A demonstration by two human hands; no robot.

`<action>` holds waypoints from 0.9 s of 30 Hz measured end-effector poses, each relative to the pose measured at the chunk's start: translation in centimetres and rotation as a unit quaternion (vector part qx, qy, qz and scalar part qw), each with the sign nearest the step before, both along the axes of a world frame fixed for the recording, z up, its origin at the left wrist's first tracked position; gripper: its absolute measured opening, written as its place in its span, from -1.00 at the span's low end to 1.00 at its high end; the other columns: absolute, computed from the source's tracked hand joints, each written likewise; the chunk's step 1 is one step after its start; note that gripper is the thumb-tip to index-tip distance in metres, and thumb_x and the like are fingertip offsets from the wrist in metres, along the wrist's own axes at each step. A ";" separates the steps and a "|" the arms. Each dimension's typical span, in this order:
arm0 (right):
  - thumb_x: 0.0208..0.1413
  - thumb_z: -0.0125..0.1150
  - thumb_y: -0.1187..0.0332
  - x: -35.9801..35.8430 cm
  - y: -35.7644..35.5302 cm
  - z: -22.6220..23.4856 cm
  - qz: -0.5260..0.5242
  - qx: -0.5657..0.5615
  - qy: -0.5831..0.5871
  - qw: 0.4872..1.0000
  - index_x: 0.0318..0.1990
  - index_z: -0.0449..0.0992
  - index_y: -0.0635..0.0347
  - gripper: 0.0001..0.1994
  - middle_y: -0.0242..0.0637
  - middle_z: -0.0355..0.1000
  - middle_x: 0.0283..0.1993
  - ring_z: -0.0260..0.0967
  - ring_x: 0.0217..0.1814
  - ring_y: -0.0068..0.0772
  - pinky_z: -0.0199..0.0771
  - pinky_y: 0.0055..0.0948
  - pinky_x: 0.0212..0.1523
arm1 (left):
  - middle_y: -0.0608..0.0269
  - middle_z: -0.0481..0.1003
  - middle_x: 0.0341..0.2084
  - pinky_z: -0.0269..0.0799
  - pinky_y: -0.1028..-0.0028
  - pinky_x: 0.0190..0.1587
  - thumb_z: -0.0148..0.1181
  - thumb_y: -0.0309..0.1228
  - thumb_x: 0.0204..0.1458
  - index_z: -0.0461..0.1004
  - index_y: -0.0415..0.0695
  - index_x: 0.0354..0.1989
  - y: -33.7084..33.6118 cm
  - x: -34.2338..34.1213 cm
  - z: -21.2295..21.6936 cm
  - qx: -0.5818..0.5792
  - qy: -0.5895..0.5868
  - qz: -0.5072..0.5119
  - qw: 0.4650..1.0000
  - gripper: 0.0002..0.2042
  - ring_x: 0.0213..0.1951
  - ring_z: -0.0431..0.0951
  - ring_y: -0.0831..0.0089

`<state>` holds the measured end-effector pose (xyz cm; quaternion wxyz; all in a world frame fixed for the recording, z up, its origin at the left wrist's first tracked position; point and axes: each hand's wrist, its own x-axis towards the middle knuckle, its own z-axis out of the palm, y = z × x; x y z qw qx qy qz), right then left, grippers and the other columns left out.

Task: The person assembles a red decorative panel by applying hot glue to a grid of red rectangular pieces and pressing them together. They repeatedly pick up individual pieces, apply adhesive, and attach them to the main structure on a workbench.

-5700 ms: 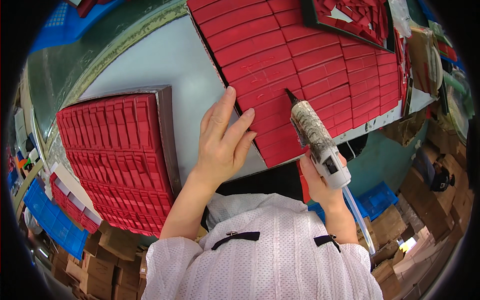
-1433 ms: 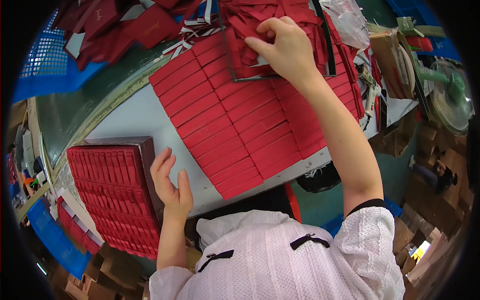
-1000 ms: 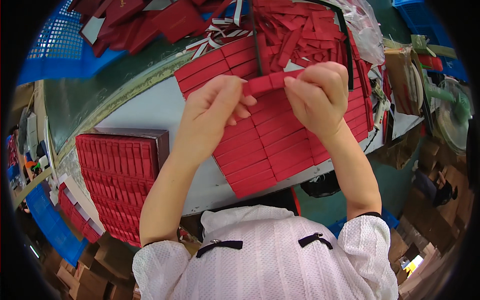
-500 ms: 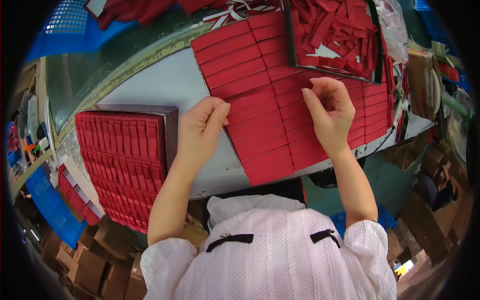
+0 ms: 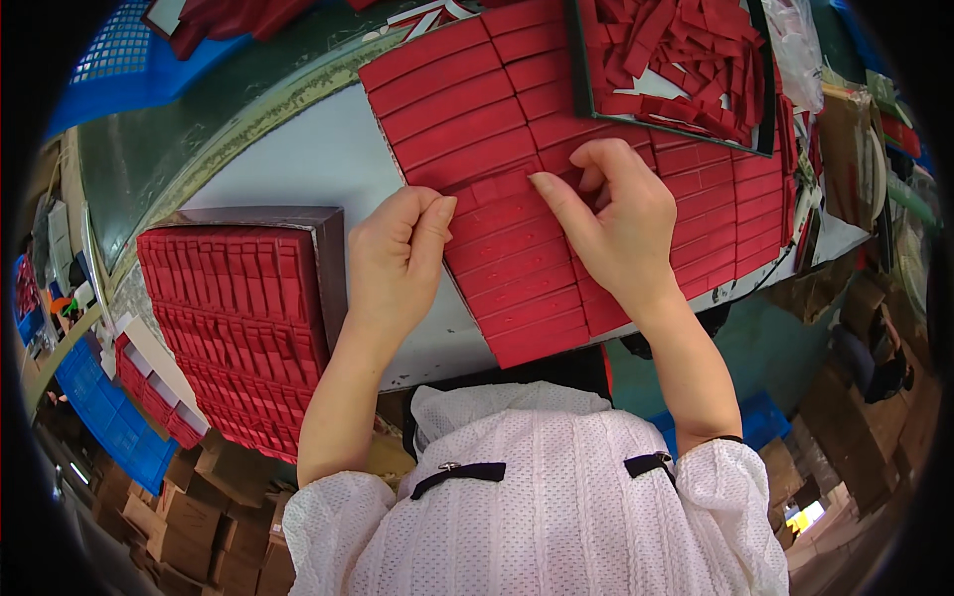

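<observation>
Overhead, in the head view, we take the large sheet of red rectangular strips laid in rows (image 5: 517, 228) as our landmark; it lies on the pale grey tabletop (image 5: 298, 169). Our left hand (image 5: 397, 263) rests at the sheet's left edge, fingers loosely curled and close together, thumb and forefinger tips pressed on the left end of a short red strip (image 5: 497, 187). Our right hand (image 5: 611, 219) lies on the sheet's middle, fingers half bent, forefinger tip pressing the strip's right end. We cannot tell whether either hand pinches the strip or only presses it flat. Above the sheet's right part sits a dark-rimmed tray of loose red strips (image 5: 686, 60). Left of the sheet stands a brown-walled box packed with upright red strips (image 5: 234, 298).
</observation>
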<state>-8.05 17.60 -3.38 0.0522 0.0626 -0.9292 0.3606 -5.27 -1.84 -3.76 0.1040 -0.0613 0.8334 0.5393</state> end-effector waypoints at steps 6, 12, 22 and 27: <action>-0.30 0.42 0.10 -0.3 -0.7 -0.5 -0.025 0.106 0.005 0.994 -0.47 0.36 0.15 -0.60 -0.35 0.34 -0.58 0.33 -0.59 -0.31 0.31 -0.39 -0.59 | 0.36 0.38 -0.69 0.24 0.65 -0.54 0.12 -0.46 0.06 0.44 -0.25 -0.47 0.1 0.3 -0.1 0.000 0.031 0.017 0.999 -0.87 -0.62 0.31 0.68; -0.31 0.42 0.09 -0.4 -0.9 -0.3 -0.034 0.116 -0.010 0.993 -0.49 0.36 0.14 -0.60 -0.35 0.35 -0.58 0.33 -0.61 -0.30 0.30 -0.39 -0.62 | 0.26 0.36 -0.75 0.24 0.60 -0.59 0.21 -0.50 -0.04 0.42 -0.26 -0.56 0.3 0.3 -0.5 -0.021 0.077 0.060 0.995 -0.86 -0.68 0.31 0.62; -0.32 0.43 0.09 -0.4 -0.9 -0.4 -0.037 0.119 -0.010 0.992 -0.51 0.35 0.13 -0.60 -0.37 0.32 -0.61 0.31 -0.63 -0.31 0.28 -0.39 -0.64 | 0.27 0.36 -0.71 0.26 0.53 -0.61 0.25 -0.53 -0.13 0.42 -0.20 -0.54 0.6 -0.1 -0.3 -0.103 0.102 0.047 0.988 -0.89 -0.68 0.35 0.49; -0.20 0.26 0.45 -0.2 -0.7 0.4 0.026 -0.015 0.071 0.997 -0.44 0.41 0.19 -0.85 -0.25 0.37 -0.54 0.34 -0.57 -0.24 0.33 -0.38 -0.58 | 0.28 0.33 -0.55 0.31 0.44 -0.52 0.20 -0.61 -0.26 0.52 -0.08 -0.29 -0.1 -0.6 -1.6 -0.211 0.304 -0.086 0.925 -0.73 -0.54 0.37 0.35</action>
